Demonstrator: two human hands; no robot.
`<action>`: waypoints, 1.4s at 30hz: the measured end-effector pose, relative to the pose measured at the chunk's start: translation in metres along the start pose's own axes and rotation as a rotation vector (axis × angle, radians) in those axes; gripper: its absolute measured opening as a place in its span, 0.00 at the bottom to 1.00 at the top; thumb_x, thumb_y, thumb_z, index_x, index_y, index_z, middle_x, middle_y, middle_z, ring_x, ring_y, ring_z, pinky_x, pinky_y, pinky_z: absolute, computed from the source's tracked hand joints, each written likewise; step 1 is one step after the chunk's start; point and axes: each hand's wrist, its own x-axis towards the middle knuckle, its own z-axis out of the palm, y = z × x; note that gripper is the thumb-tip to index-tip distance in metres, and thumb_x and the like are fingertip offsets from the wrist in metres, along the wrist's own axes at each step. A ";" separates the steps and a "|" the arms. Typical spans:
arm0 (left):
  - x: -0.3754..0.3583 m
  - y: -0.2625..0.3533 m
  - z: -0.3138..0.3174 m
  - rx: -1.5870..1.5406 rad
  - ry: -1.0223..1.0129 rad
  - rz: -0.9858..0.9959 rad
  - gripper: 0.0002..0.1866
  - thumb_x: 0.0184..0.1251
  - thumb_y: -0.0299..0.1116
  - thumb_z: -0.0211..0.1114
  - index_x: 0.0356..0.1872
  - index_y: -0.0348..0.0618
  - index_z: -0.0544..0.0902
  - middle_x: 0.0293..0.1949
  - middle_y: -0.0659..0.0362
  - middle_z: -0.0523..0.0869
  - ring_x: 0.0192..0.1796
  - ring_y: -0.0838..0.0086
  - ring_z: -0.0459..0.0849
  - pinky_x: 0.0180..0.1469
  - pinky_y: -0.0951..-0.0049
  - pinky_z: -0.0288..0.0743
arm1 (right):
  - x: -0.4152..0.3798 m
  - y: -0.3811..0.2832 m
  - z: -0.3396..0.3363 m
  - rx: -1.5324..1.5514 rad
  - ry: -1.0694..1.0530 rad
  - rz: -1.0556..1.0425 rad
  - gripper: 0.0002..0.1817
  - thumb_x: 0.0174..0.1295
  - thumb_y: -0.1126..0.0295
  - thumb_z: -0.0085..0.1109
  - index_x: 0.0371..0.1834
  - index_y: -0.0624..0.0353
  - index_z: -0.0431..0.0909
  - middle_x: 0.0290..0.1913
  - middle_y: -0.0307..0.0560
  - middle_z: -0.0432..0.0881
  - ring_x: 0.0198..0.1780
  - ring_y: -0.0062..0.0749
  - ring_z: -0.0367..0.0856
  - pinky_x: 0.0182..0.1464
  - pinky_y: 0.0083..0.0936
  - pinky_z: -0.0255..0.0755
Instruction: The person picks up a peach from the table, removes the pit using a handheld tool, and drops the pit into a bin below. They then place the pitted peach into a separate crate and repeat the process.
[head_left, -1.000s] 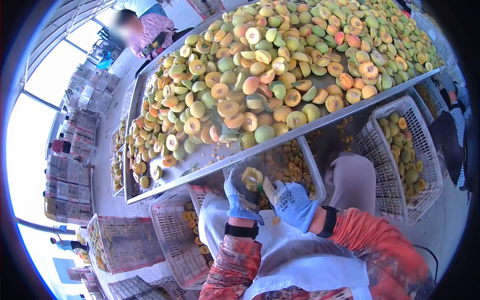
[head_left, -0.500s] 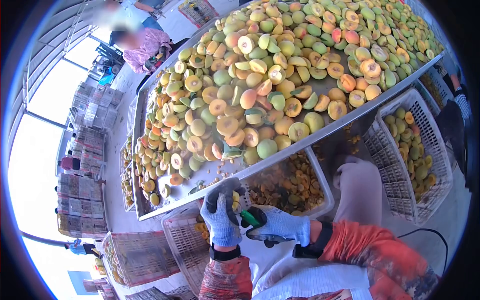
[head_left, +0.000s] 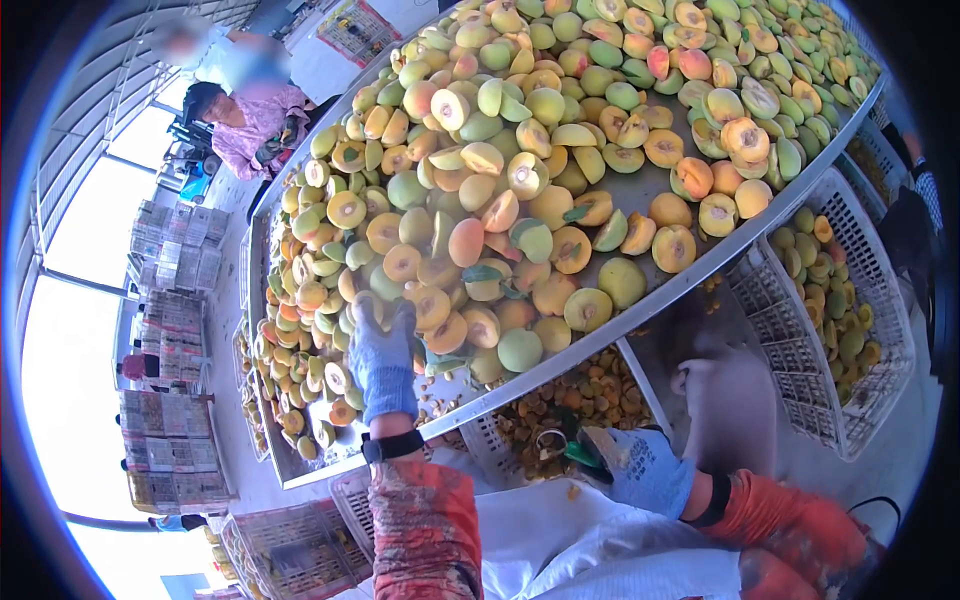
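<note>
Much of the fruit (head_left: 588, 310) on the table (head_left: 560, 364) is cut, some looks whole, w/ small pcs in the bin (head_left: 645, 385) below; L hand (head_left: 383, 365) is at the pile, grip unclear b/c fingertips blur, R hand (head_left: 650, 468) grips a green-handled tool (head_left: 583, 455), & the pile's far edge is cut off.

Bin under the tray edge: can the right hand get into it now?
Probably yes: the bin looks open beside the right hand, though that hand holds a green-handled tool.
</note>
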 end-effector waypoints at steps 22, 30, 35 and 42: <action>-0.197 -0.001 -0.023 -1.751 -0.494 -0.581 0.24 0.62 0.39 0.59 0.55 0.33 0.73 0.46 0.52 0.80 0.42 0.63 0.83 0.42 0.65 0.80 | -0.012 -0.064 -0.010 0.135 0.133 -0.106 0.15 0.58 0.59 0.61 0.37 0.59 0.73 0.26 0.54 0.80 0.26 0.47 0.81 0.28 0.35 0.73; -0.221 0.017 -0.046 -1.543 -0.531 -0.316 0.21 0.67 0.42 0.53 0.52 0.34 0.76 0.43 0.54 0.82 0.39 0.71 0.83 0.37 0.75 0.80 | -0.028 -0.073 -0.005 0.059 0.181 -0.119 0.14 0.59 0.59 0.60 0.34 0.59 0.75 0.22 0.54 0.78 0.24 0.51 0.79 0.25 0.37 0.71; -0.232 0.025 -0.055 -1.499 -0.448 -0.307 0.18 0.66 0.36 0.56 0.50 0.33 0.77 0.45 0.53 0.82 0.44 0.73 0.81 0.46 0.75 0.76 | -0.035 -0.073 0.001 0.090 0.100 -0.075 0.13 0.60 0.60 0.59 0.36 0.60 0.74 0.23 0.56 0.77 0.23 0.51 0.78 0.24 0.37 0.70; -0.242 0.033 -0.058 -1.379 -0.269 -0.220 0.15 0.63 0.32 0.55 0.45 0.32 0.78 0.46 0.51 0.82 0.46 0.69 0.81 0.49 0.72 0.76 | -0.041 -0.085 -0.006 0.837 -0.343 0.275 0.15 0.62 0.57 0.56 0.41 0.59 0.73 0.20 0.52 0.76 0.19 0.37 0.76 0.24 0.31 0.69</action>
